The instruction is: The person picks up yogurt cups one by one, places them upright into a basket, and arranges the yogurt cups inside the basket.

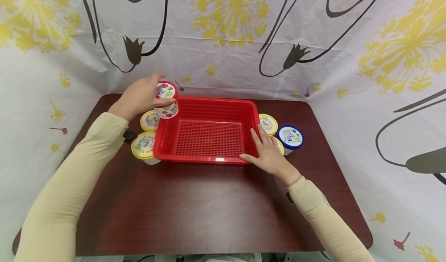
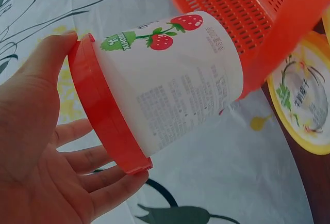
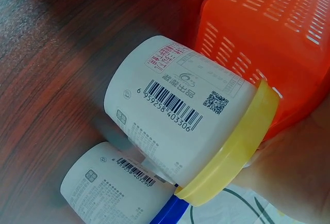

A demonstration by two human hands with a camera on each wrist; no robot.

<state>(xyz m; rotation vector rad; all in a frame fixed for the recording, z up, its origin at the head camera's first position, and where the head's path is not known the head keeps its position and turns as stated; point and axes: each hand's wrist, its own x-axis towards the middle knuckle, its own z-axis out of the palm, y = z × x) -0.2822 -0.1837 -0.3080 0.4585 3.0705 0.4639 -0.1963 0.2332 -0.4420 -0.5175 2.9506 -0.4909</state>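
Note:
My left hand (image 1: 139, 95) grips a white tub (image 2: 175, 90) with strawberry pictures by its red lid (image 1: 166, 89). Thumb and fingers span the lid's edge, and the tub is held over the back left corner of the red plastic basket (image 1: 195, 158). On the basket's front right corner rests my right hand (image 1: 271, 155), fingers spread over the right rim, thumb at the front one. Beside that hand stands a yellow-lidded tub (image 3: 180, 115), partly covered by it in the head view. No tub shows inside the basket.
Two yellow-lidded tubs (image 1: 143, 145) stand left of the basket. To its right are another yellow-lidded tub (image 1: 268, 124) and a blue-lidded tub (image 1: 290, 137). Patterned white cloth (image 1: 216, 72) hangs behind and at both sides of the dark wooden table (image 1: 216, 204).

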